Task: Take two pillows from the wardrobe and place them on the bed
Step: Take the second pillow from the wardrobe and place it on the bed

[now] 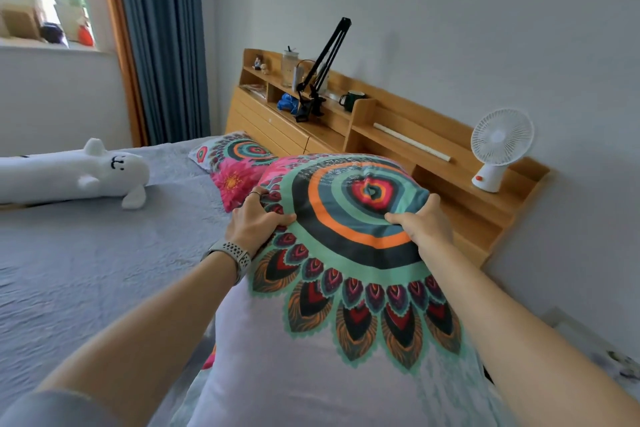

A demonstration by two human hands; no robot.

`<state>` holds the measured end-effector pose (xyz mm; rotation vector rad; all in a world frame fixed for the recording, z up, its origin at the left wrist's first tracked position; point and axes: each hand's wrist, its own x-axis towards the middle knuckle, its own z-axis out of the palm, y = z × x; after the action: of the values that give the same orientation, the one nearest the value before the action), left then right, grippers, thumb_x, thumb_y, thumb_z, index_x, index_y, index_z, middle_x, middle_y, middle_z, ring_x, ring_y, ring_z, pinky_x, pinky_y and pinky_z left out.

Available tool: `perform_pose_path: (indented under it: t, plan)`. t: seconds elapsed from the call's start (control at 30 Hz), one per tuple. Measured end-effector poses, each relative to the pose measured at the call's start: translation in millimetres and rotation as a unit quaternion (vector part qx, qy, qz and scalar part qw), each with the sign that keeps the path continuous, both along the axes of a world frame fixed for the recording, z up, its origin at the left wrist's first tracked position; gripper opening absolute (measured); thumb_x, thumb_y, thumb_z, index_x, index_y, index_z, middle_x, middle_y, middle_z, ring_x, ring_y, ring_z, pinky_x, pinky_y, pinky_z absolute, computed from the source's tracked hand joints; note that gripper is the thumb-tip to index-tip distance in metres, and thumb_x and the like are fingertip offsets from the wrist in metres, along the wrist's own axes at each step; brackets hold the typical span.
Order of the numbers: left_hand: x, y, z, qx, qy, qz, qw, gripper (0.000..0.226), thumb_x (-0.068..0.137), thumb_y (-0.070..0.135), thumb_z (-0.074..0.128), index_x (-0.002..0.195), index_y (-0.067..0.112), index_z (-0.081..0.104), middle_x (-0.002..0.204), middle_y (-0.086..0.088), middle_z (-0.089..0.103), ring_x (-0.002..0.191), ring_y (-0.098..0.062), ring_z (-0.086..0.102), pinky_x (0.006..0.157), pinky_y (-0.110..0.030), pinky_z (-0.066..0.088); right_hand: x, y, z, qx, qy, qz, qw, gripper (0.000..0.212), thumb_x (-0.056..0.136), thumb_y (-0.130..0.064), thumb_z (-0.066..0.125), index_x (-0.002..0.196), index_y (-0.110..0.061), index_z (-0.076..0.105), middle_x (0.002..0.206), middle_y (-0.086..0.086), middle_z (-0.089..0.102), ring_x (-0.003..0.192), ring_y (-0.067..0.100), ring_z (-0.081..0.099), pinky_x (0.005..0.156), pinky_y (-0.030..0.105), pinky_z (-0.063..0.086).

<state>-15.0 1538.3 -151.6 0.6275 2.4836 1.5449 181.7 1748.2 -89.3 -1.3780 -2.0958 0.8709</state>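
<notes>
A large pillow (346, 253) with a teal, orange and black mandala print fills the lower middle of the view, held over the bed's head end. My left hand (254, 218) grips its left edge; a pale watch is on that wrist. My right hand (424, 222) grips its right side, fingers pressed into the fabric. Behind it, a second pillow (235, 163) with the same print and a pink flower lies flat on the grey bed (86, 270), close to the wooden headboard.
A long white plush toy (76, 173) lies across the bed at left. The wooden headboard shelf (398, 135) carries a black clamp arm (322, 69), a dark mug (353, 100), a jar and a white desk fan (498, 149). Blue curtains (162, 38) hang by the window.
</notes>
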Motion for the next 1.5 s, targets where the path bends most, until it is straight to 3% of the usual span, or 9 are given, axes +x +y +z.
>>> perform_pose_path:
  t: [0.13, 0.23, 0.33, 0.43, 0.7, 0.93, 1.17, 1.33, 1.5]
  plan:
    - [-34, 27, -11, -0.014, 0.005, 0.028, 0.999, 0.082, 0.054, 0.058, 0.079, 0.125, 0.033, 0.047, 0.107, 0.002, 0.066, 0.098, -0.028, 0.061, 0.079, -0.039, 0.050, -47, 38, -11, 0.001, -0.016, 0.022, 1.000, 0.073, 0.067, -0.043, 0.083, 0.120, -0.020, 0.039, 0.121, 0.007, 0.060, 0.102, 0.032, 0.060, 0.079, 0.042, 0.051]
    - [-55, 49, -14, -0.026, 0.005, 0.041, 0.999, 0.083, 0.055, 0.059, 0.079, 0.127, 0.031, 0.046, 0.108, 0.000, 0.066, 0.099, -0.028, 0.061, 0.081, -0.041, 0.052, -77, 67, -18, -0.002, -0.017, 0.038, 0.999, 0.066, 0.067, -0.043, 0.083, 0.109, -0.023, 0.037, 0.117, 0.007, 0.061, 0.091, 0.028, 0.056, 0.079, 0.043, 0.052]
    - [-71, 67, -24, -0.034, 0.005, 0.059, 0.998, 0.082, 0.056, 0.061, 0.077, 0.126, 0.032, 0.046, 0.108, 0.000, 0.066, 0.098, -0.027, 0.062, 0.079, -0.039, 0.051, -107, 94, -24, 0.004, -0.028, 0.057, 0.998, 0.067, 0.066, -0.042, 0.084, 0.112, -0.022, 0.041, 0.118, 0.007, 0.062, 0.094, 0.031, 0.059, 0.075, 0.039, 0.049]
    - [-84, 78, -41, -0.031, 0.008, 0.092, 0.995, 0.081, 0.056, 0.064, 0.076, 0.125, 0.032, 0.048, 0.109, 0.001, 0.069, 0.098, -0.026, 0.064, 0.078, -0.037, 0.052, -138, 116, -35, 0.012, -0.041, 0.081, 0.996, 0.066, 0.063, -0.043, 0.085, 0.102, -0.024, 0.035, 0.113, 0.007, 0.063, 0.094, 0.032, 0.061, 0.078, 0.041, 0.051]
    - [-133, 124, -74, -0.082, 0.010, 0.195, 0.977, 0.086, 0.059, 0.070, 0.073, 0.131, 0.033, 0.047, 0.109, -0.003, 0.071, 0.098, -0.031, 0.065, 0.077, -0.043, 0.056, -233, 182, -75, -0.008, -0.053, 0.152, 0.987, 0.071, 0.061, -0.045, 0.085, 0.114, -0.020, 0.044, 0.102, 0.002, 0.061, 0.095, 0.032, 0.063, 0.079, 0.043, 0.054]
    - [-178, 201, -106, -0.115, -0.002, 0.252, 0.961, 0.085, 0.060, 0.072, 0.071, 0.131, 0.033, 0.046, 0.109, -0.006, 0.070, 0.097, -0.033, 0.065, 0.077, -0.044, 0.056, -320, 274, -124, -0.069, -0.020, 0.217, 0.974, 0.066, 0.058, -0.036, 0.088, 0.100, -0.028, 0.038, 0.101, -0.003, 0.056, 0.099, 0.029, 0.061, 0.087, 0.050, 0.052]
    - [-213, 255, -165, -0.149, -0.030, 0.285, 0.946, 0.081, 0.061, 0.074, 0.068, 0.127, 0.033, 0.046, 0.108, -0.006, 0.071, 0.096, -0.033, 0.066, 0.079, -0.046, 0.056, -384, 331, -186, -0.081, -0.033, 0.249, 0.965, 0.063, 0.059, -0.029, 0.088, 0.100, -0.024, 0.041, 0.103, 0.003, 0.062, 0.094, 0.030, 0.063, 0.086, 0.051, 0.053]
    - [-244, 272, -212, -0.183, -0.025, 0.287, 0.940, 0.083, 0.063, 0.072, 0.069, 0.131, 0.031, 0.045, 0.109, -0.007, 0.071, 0.098, -0.034, 0.066, 0.079, -0.048, 0.056, -409, 344, -232, -0.071, -0.053, 0.252, 0.964, 0.059, 0.063, -0.033, 0.086, 0.101, -0.024, 0.041, 0.105, 0.003, 0.062, 0.088, 0.027, 0.061, 0.081, 0.045, 0.053]
    - [-275, 278, -268, -0.177, -0.023, 0.275, 0.945, 0.079, 0.068, 0.065, 0.071, 0.131, 0.028, 0.043, 0.112, -0.005, 0.069, 0.096, -0.031, 0.066, 0.077, -0.043, 0.056, -438, 351, -281, -0.036, -0.099, 0.257, 0.961, 0.058, 0.065, -0.041, 0.082, 0.103, -0.023, 0.042, 0.103, 0.001, 0.063, 0.095, 0.032, 0.064, 0.085, 0.051, 0.053]
